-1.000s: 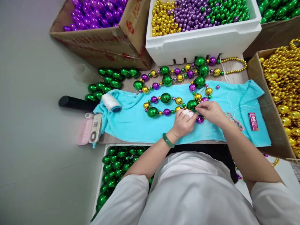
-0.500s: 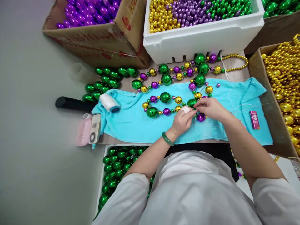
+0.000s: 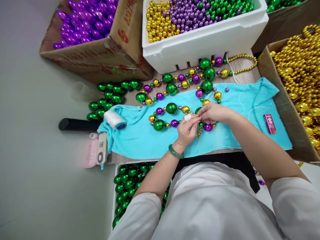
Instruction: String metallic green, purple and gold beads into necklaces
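A strand of green, purple and gold beads loops across a turquoise towel. My left hand, with a white-taped finger and a green bangle at the wrist, pinches the strand's near end. Fingertip to fingertip with it, my right hand is closed on the same spot, right by a purple bead. Thin white thread trails right over the towel. A spool of white thread lies on the towel's left end.
A white foam box of small mixed beads stands at the back, beside a cardboard box of purple beads. At the right is a box of gold beads. Green beads fill a tray near my lap. A red lighter, a pink case and a black tube lie around.
My view has shifted, so everything sits a little further left. Both hands have moved slightly left and up on the strand, still pinched together at its end.
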